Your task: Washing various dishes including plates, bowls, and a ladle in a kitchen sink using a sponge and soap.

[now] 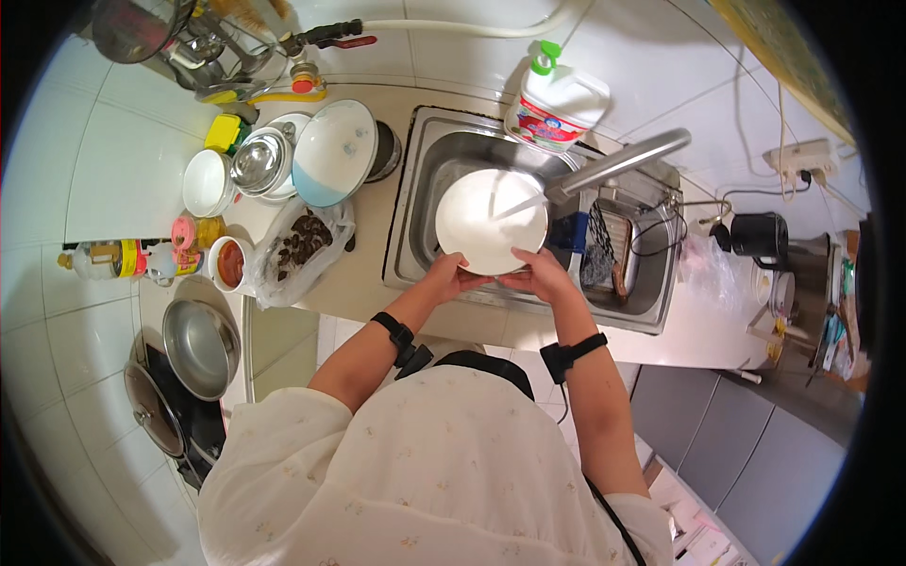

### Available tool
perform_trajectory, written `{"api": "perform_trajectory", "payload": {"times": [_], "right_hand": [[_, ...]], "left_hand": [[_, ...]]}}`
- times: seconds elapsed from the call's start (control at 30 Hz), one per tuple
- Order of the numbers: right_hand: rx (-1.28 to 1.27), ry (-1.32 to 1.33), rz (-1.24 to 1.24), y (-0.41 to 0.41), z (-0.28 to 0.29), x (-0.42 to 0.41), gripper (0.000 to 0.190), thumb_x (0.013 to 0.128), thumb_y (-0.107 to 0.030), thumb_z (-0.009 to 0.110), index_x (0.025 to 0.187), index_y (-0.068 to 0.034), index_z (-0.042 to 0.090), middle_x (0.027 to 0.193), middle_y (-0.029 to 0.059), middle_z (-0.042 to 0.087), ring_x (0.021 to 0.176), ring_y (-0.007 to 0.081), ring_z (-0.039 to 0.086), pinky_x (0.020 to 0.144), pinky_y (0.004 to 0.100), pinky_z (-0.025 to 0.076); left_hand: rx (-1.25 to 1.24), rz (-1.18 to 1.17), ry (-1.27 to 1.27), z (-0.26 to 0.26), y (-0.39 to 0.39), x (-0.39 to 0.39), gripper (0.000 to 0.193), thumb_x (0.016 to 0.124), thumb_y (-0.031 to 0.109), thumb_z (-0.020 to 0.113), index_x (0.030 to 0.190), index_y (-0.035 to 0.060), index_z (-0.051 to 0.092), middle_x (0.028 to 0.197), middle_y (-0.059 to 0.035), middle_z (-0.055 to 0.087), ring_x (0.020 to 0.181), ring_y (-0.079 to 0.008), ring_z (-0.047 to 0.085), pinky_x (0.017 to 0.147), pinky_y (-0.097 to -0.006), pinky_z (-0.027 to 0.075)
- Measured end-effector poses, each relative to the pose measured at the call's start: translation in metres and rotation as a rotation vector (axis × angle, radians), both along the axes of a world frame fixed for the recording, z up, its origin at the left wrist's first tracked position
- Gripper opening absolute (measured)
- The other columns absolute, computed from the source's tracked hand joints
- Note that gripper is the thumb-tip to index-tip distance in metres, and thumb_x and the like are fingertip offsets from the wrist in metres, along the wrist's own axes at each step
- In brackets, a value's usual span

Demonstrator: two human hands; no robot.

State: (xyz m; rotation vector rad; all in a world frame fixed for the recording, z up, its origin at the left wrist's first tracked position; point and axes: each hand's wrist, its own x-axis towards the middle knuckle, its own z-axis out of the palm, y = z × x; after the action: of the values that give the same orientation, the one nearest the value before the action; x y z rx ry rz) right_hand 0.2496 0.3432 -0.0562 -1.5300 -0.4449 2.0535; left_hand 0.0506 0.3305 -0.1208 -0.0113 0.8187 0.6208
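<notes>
A round white bowl or deep plate [481, 237] is held over the left basin of the stainless steel sink [419, 184]. My left hand [451, 278] grips its near left edge, thumb on the rim and fingers beneath. My right hand [543, 276] grips the near right edge in the same way. From the metal faucet [626, 164], a stream of water runs into the white dish. The undersides of my fingers are partly hidden by the dish.
Left of the sink stand a blue-and-white bowl [336, 152], stacked white bowls [207, 182] and a plastic bag of dark pieces [304, 247]. A detergent jug [559, 102] with a green cap stands behind the sink. The right basin holds a dark mesh cloth [600, 247]. An electric kettle [759, 237] sits farther right.
</notes>
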Motion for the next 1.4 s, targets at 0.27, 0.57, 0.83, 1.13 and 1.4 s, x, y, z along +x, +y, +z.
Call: {"api": "perform_trajectory", "payload": {"times": [0.27,0.57,0.83,1.13,1.4], "right_hand": [[0.193,-0.704,0.048,0.003,-0.002,-0.006,0.036,0.076,0.0,0.048,0.109,0.006,0.034,0.097,0.0301,0.054,0.081,0.0388,0.06,0.059,0.0418,0.054],[0.643,-1.709,0.523,-0.02,0.034,0.046,0.04,0.074,-0.003,0.052,0.112,-0.001,0.037,0.09,0.0236,0.055,0.064,0.0336,0.062,0.054,0.0381,0.052],[1.185,-1.753,0.569,-0.037,0.052,0.09,0.036,0.076,-0.007,0.048,0.111,-0.006,0.042,0.096,0.0164,0.056,0.062,0.0287,0.062,0.053,0.0328,0.052],[0.422,-0.705,0.175,-0.062,0.048,0.142,0.032,0.073,-0.011,0.052,0.099,0.008,0.046,0.086,0.0298,0.057,0.083,0.04,0.058,0.073,0.046,0.046],[0.802,-1.142,-0.496,-0.171,-0.01,0.289,0.04,0.09,-0.02,0.036,0.123,0.003,0.039,0.123,0.0196,0.044,0.121,0.0306,0.035,0.1,0.0395,0.025]], "left_hand": [[0.146,0.188,0.083,-0.025,0.019,0.008,0.051,0.079,0.002,0.046,0.126,0.0013,0.029,0.118,-0.0192,0.045,0.108,-0.0342,0.047,0.089,-0.0495,0.042],[-0.1,0.137,0.277,-0.017,0.041,0.018,0.048,0.084,0.009,0.047,0.128,0.0045,0.027,0.128,-0.0185,0.03,0.12,-0.0344,0.031,0.095,-0.0518,0.036],[0.061,-0.052,0.29,-0.02,0.043,0.01,0.047,0.087,0.023,0.045,0.129,0.0065,0.03,0.133,-0.012,0.029,0.121,-0.0308,0.032,0.099,-0.0498,0.028],[0.683,-0.398,0.523,0.027,-0.007,0.069,0.049,0.082,0.015,0.055,0.124,0.0007,0.035,0.114,-0.0105,0.051,0.098,-0.0222,0.055,0.083,-0.0331,0.046],[0.48,-0.312,0.486,0.077,-0.047,0.149,0.053,0.068,-0.004,0.048,0.12,-0.0025,0.039,0.111,-0.0142,0.052,0.099,-0.0242,0.055,0.082,-0.032,0.046]]}}
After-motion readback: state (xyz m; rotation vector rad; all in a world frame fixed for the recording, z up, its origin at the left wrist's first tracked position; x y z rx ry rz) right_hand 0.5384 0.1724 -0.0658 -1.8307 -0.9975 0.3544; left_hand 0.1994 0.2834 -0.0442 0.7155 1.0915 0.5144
